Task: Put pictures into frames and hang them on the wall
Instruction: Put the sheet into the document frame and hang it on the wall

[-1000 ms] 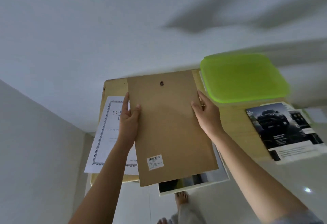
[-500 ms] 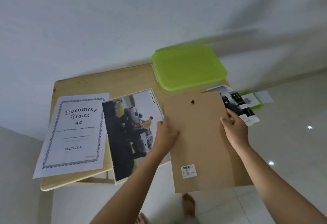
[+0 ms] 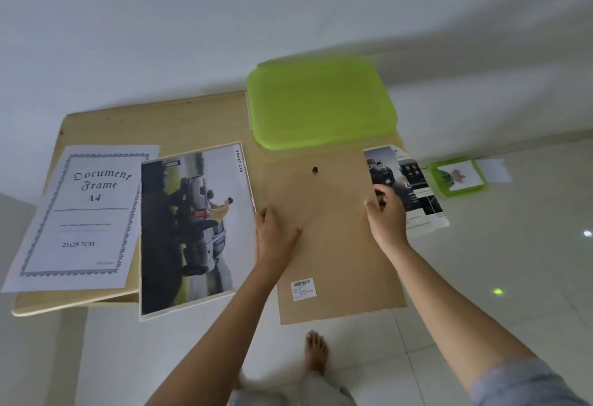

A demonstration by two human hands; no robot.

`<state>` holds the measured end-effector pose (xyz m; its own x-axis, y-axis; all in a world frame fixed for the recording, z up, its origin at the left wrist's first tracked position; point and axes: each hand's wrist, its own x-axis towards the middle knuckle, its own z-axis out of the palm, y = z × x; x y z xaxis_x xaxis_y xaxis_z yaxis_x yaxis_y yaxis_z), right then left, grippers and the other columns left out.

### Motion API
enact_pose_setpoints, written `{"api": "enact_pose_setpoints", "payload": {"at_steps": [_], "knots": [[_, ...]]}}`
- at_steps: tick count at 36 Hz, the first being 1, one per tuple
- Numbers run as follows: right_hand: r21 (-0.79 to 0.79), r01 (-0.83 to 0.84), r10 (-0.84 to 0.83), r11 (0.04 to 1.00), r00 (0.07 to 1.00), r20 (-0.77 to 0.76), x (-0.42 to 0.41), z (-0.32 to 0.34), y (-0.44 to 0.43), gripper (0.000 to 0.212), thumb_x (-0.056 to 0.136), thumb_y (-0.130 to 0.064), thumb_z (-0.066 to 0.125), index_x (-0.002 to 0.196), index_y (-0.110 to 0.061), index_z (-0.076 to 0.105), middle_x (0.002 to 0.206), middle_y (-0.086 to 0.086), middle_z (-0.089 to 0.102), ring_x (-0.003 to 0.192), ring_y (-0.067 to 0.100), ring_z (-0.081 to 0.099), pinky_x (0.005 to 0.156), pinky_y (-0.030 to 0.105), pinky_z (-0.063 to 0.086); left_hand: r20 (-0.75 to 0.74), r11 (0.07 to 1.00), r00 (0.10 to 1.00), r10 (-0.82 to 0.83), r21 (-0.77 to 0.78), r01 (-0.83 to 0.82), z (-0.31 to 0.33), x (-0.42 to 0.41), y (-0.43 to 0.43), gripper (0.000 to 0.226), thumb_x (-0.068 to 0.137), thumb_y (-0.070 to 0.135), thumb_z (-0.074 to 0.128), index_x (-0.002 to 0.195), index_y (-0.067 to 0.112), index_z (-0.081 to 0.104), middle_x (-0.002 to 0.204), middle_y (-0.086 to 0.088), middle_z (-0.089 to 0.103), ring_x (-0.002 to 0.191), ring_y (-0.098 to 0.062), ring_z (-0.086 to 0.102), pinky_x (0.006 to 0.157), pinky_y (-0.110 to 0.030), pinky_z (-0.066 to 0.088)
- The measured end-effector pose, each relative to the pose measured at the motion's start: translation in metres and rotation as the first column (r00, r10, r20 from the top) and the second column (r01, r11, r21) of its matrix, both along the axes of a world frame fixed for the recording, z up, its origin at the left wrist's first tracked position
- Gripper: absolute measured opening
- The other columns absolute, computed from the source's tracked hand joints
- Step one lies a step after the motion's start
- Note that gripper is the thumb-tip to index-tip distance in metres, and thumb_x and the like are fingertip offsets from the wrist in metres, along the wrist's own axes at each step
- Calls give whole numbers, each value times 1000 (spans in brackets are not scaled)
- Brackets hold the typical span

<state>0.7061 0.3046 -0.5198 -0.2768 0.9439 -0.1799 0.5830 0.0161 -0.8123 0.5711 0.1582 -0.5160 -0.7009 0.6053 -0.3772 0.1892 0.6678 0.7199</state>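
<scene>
A brown frame backing board (image 3: 333,229) with a small black hanger near its top and a barcode sticker lies on the right part of the wooden table (image 3: 128,123), its near end jutting past the front edge. My left hand (image 3: 276,235) grips its left edge and my right hand (image 3: 385,216) grips its right edge. To its left lies a car picture (image 3: 192,229) labelled "SMART CAB", on a cream-edged sheet or frame. Further left is a white "Document Frame A4" insert sheet (image 3: 80,213).
A lime green plastic lid or box (image 3: 321,104) sits at the table's back right. A car brochure (image 3: 407,187) pokes out from under my right hand. A small green-rimmed photo (image 3: 459,178) lies on the tiled floor. My bare foot (image 3: 316,351) stands below the board.
Both hands carried the backing board to the right, off the car picture, and lowered it onto the table's right side. The car picture is now uncovered.
</scene>
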Motion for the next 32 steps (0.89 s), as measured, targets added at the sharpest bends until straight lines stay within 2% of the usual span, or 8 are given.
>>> {"api": "enact_pose_setpoints", "payload": {"at_steps": [3,4,7,11,15,18,22,32], "knots": [[15,-14,14,1000,1000,-13,-8,-4,-1,30,90,-11,51,120,-13,54,109,13,52,78,13,50,64,9,36,-14,999,999,51,-12,-51,-2,-1,0,63,86,23,63,136,5,30,145,-10,24,133,-26,28,109,-33,24],[16,-19,20,1000,1000,-18,-11,-5,-2,30,90,-10,51,120,-12,54,109,13,50,74,11,47,60,8,36,-20,998,997,68,-11,-68,-4,-1,-1,64,86,24,63,137,4,29,146,-10,23,134,-25,27,109,-33,24],[16,-43,43,999,999,-9,-21,-7,-7,33,92,-10,49,125,-10,52,114,14,45,81,16,46,69,17,34,-39,993,993,116,-2,-116,-8,-3,-4,66,86,26,63,137,3,29,147,-10,21,135,-25,25,110,-32,22],[30,-115,115,993,993,26,-29,-11,-12,44,91,-10,52,134,-10,44,122,14,40,99,21,48,85,19,34,-77,991,989,129,-22,-131,-13,-6,-8,75,87,32,61,143,5,20,151,-10,14,140,-25,17,112,-36,20],[60,-186,179,981,978,105,-31,-16,-12,52,89,-11,56,138,-10,39,126,15,39,120,27,38,101,31,33,-116,993,988,106,-48,-112,-16,-7,-10,78,86,36,60,143,5,18,154,-8,8,142,-26,11,115,-41,19],[82,-233,217,969,961,171,-28,-18,-13,52,89,-11,57,138,-8,39,127,14,39,123,28,32,100,31,31,-153,993,986,61,-90,-76,-18,-4,-11,82,87,38,58,146,4,12,156,-9,0,144,-24,3,117,-40,13],[179,-323,275,929,929,248,-24,-23,-16,48,86,-9,60,132,-3,47,124,15,43,119,28,37,99,30,33,-211,992,977,-26,-129,-1,-19,-2,-11,80,89,40,55,146,2,13,156,-9,-2,144,-22,-1,117,-35,11],[285,-420,334,861,892,304,-25,-30,-24,34,83,-9,63,115,0,58,119,17,50,113,31,43,91,31,39,-250,965,958,-142,-249,79,-13,-1,-5,87,87,52,51,146,3,10,155,-8,-1,144,-23,-3,114,-36,18]]}}
